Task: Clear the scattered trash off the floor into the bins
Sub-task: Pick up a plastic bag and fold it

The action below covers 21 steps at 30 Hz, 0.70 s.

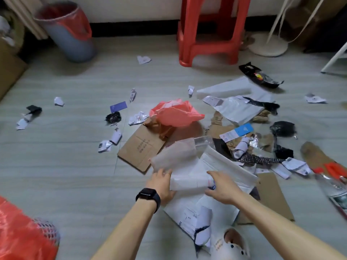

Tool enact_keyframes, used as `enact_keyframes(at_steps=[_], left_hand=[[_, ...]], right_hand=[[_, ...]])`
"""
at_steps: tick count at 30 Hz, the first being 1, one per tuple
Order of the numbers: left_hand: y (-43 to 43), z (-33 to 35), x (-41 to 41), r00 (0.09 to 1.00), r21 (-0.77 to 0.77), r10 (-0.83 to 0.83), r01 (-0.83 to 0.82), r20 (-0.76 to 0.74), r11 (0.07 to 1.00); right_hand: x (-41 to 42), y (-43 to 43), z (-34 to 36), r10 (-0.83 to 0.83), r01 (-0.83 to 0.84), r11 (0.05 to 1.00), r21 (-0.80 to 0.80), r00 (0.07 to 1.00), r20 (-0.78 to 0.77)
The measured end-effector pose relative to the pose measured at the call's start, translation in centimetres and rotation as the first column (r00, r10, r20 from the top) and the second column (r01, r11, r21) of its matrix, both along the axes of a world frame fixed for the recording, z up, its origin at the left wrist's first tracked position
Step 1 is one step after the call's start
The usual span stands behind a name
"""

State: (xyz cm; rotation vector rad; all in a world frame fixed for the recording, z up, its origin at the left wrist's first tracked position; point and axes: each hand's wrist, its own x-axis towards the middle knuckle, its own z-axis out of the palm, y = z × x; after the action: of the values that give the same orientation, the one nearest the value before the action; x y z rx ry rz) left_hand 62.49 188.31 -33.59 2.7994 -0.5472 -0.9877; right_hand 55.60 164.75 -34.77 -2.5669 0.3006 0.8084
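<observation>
Head view: creased translucent white bag [178,156] gripped by left hand [161,182], right hand [222,187].

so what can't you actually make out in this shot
Head view only:
- bin: contents hidden behind its rim.
- red bag, lower left: cut off by the frame edge.
- left hand: fingers hidden under the white sheet.
- cardboard print: too small to read.
- bottle, right edge: blurred, cut off.
</observation>
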Motion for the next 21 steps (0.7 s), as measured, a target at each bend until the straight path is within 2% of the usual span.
enact_keyframes(at_steps=[3, 5, 8, 10, 14, 18, 21], left_hand=[[-0.1, -3.1, 1.3, 0.998, 0.018, 0.044, -0.043, -0.047, 0.999], [0.0, -3.8, 1.9, 0.995, -0.018, 0.070, -0.071, -0.069, 0.997], [0.2, -3.4, 2.1, 0.998, -0.062, 0.046, -0.044, 0.031, 0.997], [0.7, -2.5, 2.2, 0.990, -0.099, 0.081, -0.070, 0.113, 0.993], [1.7, -0.5, 2.6, 0.960, -0.161, 0.180, -0.147, 0.213, 0.976], [2.9, 2.7, 1.7, 0.945, -0.195, 0.175, -0.123, 0.277, 0.973], [4.3, 6.4, 1.0, 0.921, -0.204, 0.123, -0.049, 0.369, 0.978]], right_hand=[[0.6, 0.6, -4.1, 0.074, -0.076, 0.997, -0.013, 0.993, -0.093], [0.1, 1.0, -5.3, 0.064, -0.067, 0.997, -0.042, 0.996, -0.060], [-1.9, 1.4, -5.9, -0.182, 0.186, 0.982, -0.026, 0.977, 0.107], [-4.0, 1.8, -5.8, -0.276, 0.276, 0.961, 0.009, 0.956, 0.096], [-7.2, 2.7, -5.8, -0.090, 0.092, 0.995, 0.036, 0.994, -0.057], [-7.9, 3.8, -6.1, -0.020, 0.025, 0.993, 0.117, 0.999, -0.041], [-6.9, 4.4, -4.6, 0.037, -0.034, 0.994, 0.102, 0.999, -0.021]])
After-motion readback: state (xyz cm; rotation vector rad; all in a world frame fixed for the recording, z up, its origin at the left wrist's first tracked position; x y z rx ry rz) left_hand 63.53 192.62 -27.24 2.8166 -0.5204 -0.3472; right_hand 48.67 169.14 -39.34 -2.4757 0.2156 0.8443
